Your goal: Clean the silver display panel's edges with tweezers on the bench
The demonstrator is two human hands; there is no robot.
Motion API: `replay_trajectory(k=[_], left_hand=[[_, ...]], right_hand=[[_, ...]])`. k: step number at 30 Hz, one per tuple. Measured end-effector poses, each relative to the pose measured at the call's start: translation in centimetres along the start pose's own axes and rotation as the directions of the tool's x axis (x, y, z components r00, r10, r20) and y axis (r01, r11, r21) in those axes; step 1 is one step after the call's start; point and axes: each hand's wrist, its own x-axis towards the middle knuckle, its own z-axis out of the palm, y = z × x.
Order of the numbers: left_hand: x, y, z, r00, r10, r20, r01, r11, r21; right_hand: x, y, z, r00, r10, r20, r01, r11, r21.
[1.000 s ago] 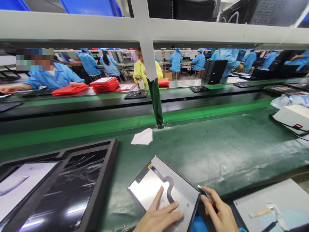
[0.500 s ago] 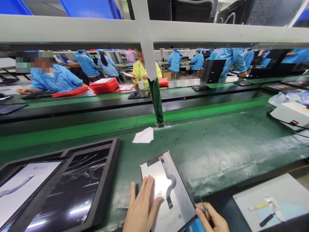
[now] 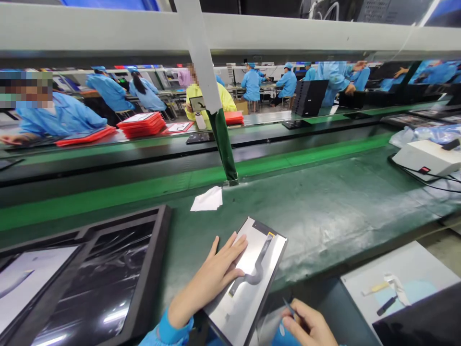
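Observation:
A tablet-sized LCD panel (image 3: 248,307) lies tilted at the bench's front edge, its silver back up, with a grey S-shaped ribbon cable (image 3: 258,269) along it. My left hand (image 3: 212,274) rests flat on the panel's left part, fingers stretched out and thumb by the cable. To the right of the panel and apart from it, my right hand (image 3: 306,323) is closed around a thin, pointed, blue-grey tool (image 3: 288,306). Its exact kind I cannot make out.
A black foam tray (image 3: 158,240) with screens stands at left. White paper (image 3: 208,199) lies near the post (image 3: 223,144). At lower right, a grey board (image 3: 425,269) carries small tools; a white box (image 3: 428,157) with cables sits beyond. Co-workers sit across the conveyor line.
The panel has turned clockwise, its far end swinging right. My left hand has shifted across it, and my right hand has come away from the panel's edge. The view has shifted slightly.

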Motion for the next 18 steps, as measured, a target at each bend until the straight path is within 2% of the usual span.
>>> replay_trajectory(k=[5, 13, 18], left_hand=[[-0.1, 0.1, 0.4, 1.000, 0.002, -0.010, -0.002, 1.000, 0.014], [-0.3, 1.1, 0.4, 0.998, -0.048, -0.036, 0.051, 0.996, 0.080], [-0.7, 2.2, 0.8, 0.993, -0.090, -0.079, 0.101, 0.983, 0.151]], right_hand=[[0.0, -0.8, -1.0, 0.999, 0.039, -0.011, -0.038, 0.999, 0.021], [-0.2, -1.1, 3.5, 0.993, 0.096, 0.064, -0.109, 0.962, 0.249], [0.3, -1.5, 4.0, 0.991, 0.070, 0.115, -0.103, 0.944, 0.313]])
